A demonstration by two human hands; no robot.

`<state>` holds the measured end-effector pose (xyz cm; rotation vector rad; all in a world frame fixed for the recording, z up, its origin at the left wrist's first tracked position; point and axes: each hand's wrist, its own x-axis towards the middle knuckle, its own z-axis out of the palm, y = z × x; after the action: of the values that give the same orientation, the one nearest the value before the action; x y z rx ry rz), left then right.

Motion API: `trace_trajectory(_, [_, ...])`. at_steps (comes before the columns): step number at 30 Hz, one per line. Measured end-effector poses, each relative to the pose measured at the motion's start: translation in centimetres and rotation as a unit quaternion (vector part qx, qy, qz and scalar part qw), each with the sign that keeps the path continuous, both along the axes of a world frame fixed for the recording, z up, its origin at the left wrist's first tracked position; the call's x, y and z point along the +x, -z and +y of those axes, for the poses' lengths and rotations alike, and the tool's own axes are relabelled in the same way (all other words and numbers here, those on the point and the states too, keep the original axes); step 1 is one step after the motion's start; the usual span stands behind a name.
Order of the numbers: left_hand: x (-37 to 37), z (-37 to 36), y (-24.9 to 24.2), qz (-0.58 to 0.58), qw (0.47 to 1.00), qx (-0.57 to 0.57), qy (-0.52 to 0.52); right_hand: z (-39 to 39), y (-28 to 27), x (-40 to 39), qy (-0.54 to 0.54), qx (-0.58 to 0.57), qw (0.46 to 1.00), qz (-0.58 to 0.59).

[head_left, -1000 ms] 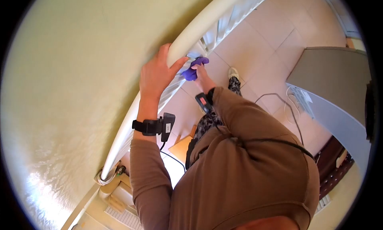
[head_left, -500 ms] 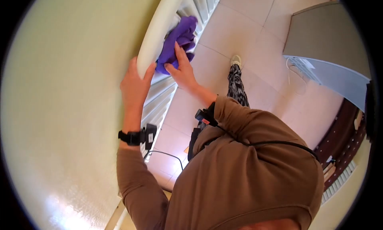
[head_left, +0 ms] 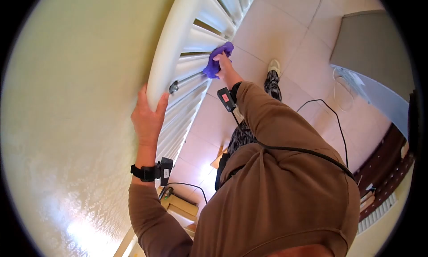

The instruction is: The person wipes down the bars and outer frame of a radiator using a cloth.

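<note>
A white radiator [head_left: 196,38] with vertical columns stands along the pale wall. My left hand [head_left: 149,114] rests on the end of its rounded top pipe, thumb on one side and fingers on the wall side. My right hand [head_left: 226,67] holds a bunched purple cloth [head_left: 217,63] against the front of the columns, lower down. Some of the right fingers are hidden in the cloth. A small metal fitting [head_left: 174,87] shows near the top pipe, close to my left hand.
The wall [head_left: 80,101] borders the radiator. A grey cabinet [head_left: 376,47] stands at the upper right, a dark red rack [head_left: 383,161] at the right. Wooden furniture [head_left: 180,208] is at the bottom. Black cables [head_left: 327,106] hang near my arms.
My right hand and the purple cloth have moved down the radiator front, away from the top pipe. The metal fitting is uncovered. My left hand still touches the pipe, lower in view.
</note>
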<state>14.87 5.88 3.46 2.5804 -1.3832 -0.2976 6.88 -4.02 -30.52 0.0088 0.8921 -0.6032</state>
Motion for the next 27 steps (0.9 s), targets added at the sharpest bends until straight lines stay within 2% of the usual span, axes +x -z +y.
trace_trajectory(3, [0.1,0.2,0.1,-0.027,0.999,-0.013,0.026,-1.1,-8.1,-1.6,-0.045,0.031,0.997,0.055])
trace_trajectory(5, [0.0,0.2,0.0,-0.052,0.997,-0.032,0.053,-0.8,-15.4,-3.0,-0.051,-0.018,0.997,0.056])
trace_trajectory(7, [-0.3,0.0,-0.3,-0.044,0.999,-0.008,0.021,0.1,-18.6,-3.0,-0.018,-0.107,0.994,0.034])
trace_trajectory(8, [-0.3,0.0,-0.3,-0.044,0.999,-0.012,0.025,0.6,-20.3,-2.8,0.002,-0.188,0.981,0.051])
trace_trajectory(9, [-0.2,0.1,-0.2,-0.047,0.999,-0.009,0.020,0.8,-22.0,-2.7,0.023,-0.269,0.960,0.067])
trace_trajectory(11, [-0.5,-0.2,-0.4,-0.049,0.999,-0.009,0.021,0.5,-26.5,-3.5,0.003,-0.429,0.887,0.172])
trace_trajectory(12, [-0.7,-0.2,-0.5,-0.041,0.999,0.010,-0.006,0.3,-27.5,-3.5,0.043,-0.468,0.866,0.169])
trace_trajectory(13, [-0.9,-0.4,-0.8,-0.032,0.998,0.033,-0.032,-0.3,-27.4,-3.3,0.048,-0.498,0.843,0.198])
trace_trajectory(16, [-0.9,0.0,-0.2,-0.052,0.998,0.023,-0.026,-1.6,-22.9,-2.3,0.077,-0.506,0.840,0.177])
trace_trajectory(19, [-1.0,-0.1,-0.3,-0.038,0.998,0.036,-0.030,-2.8,-16.7,-1.3,0.011,-0.361,0.899,0.249])
trace_trajectory(22, [-0.7,0.3,0.2,-0.053,0.996,0.056,-0.035,-4.6,-9.0,0.0,0.011,-0.240,0.948,0.208])
trace_trajectory(25, [-0.3,0.4,0.6,-0.067,0.996,0.055,-0.023,-6.7,-6.4,-0.5,0.011,-0.136,0.977,0.161])
trace_trajectory(27, [-0.1,0.5,0.7,-0.067,0.996,0.055,-0.030,-8.0,-5.7,-1.1,0.045,0.008,0.997,0.059])
